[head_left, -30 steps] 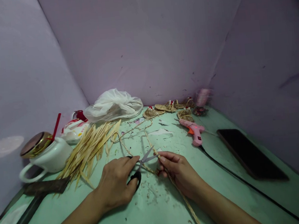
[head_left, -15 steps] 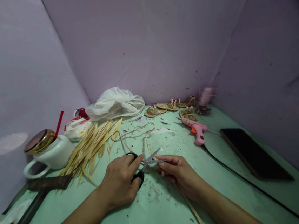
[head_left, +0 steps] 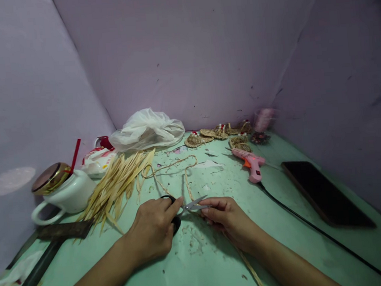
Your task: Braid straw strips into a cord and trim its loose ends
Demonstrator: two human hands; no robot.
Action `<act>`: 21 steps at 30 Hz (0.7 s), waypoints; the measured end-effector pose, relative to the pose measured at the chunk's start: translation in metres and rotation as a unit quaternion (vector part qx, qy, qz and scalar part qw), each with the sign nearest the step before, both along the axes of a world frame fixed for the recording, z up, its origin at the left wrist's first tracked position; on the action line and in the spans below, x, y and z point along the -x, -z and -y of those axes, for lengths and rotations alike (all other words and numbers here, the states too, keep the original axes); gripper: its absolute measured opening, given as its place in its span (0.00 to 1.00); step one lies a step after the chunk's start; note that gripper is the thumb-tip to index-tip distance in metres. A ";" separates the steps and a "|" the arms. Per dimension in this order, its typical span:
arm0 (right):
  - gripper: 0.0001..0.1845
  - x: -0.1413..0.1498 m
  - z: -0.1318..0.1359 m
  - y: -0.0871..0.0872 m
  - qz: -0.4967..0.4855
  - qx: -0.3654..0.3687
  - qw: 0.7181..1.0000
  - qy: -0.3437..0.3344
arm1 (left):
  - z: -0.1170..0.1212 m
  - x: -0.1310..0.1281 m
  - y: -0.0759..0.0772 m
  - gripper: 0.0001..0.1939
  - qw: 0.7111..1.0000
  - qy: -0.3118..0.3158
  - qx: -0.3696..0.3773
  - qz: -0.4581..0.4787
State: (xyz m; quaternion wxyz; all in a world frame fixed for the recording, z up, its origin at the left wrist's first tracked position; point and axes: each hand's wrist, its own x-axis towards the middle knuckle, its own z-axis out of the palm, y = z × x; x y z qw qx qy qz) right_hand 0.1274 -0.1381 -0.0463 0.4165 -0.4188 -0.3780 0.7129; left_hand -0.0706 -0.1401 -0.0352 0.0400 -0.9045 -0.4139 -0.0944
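My left hand (head_left: 156, 229) is closed round the black handles of a pair of scissors (head_left: 187, 207). Its blades stand partly apart and point right, toward the fingertips of my right hand (head_left: 230, 220). That hand pinches a straw-coloured braided cord (head_left: 249, 267), with thumb and forefinger right at the blade tips. From the fingers the cord trails toward the near edge; on the far side it loops over the table. Whether the blades touch the cord is too small to tell. Beside the loop lies a bundle of dry straw strips (head_left: 122, 176).
At left are a hammer (head_left: 64, 231), a white mug (head_left: 74, 194) with a gold-rimmed lid, and a plastic bag (head_left: 147, 131) behind. Several woven straw pieces (head_left: 195, 139) lie at the back. A pink glue gun (head_left: 251, 162) with a black cable and a dark phone (head_left: 326, 193) are on the right.
The scissor blades have closed partway, the angle between them narrowing. Both hands stay in nearly the same place, and the cord loop looks unchanged.
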 end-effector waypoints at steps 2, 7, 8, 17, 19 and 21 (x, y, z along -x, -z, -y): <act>0.09 0.000 0.000 0.000 0.006 -0.006 1.000 0.000 | 0.000 0.001 0.001 0.29 1.000 0.005 -0.005 -0.005; 0.08 -0.002 0.001 0.001 0.012 -0.016 1.000 -0.005 | 0.000 0.003 0.004 0.28 1.000 0.007 -0.020 -0.007; 0.08 -0.002 0.001 0.001 0.011 -0.017 1.000 -0.007 | 0.000 0.003 0.005 0.28 1.000 0.009 -0.020 -0.006; 0.13 0.001 0.001 0.000 -0.017 0.019 0.999 0.028 | -0.004 0.007 -0.006 0.25 0.986 -0.047 0.021 0.162; 0.13 0.001 0.001 -0.001 -0.022 0.019 0.999 0.028 | -0.004 0.007 -0.007 0.25 0.983 -0.057 0.014 0.171; 0.13 0.001 0.001 -0.001 -0.018 0.014 1.000 0.021 | -0.003 0.005 -0.007 0.26 0.990 -0.045 0.011 0.134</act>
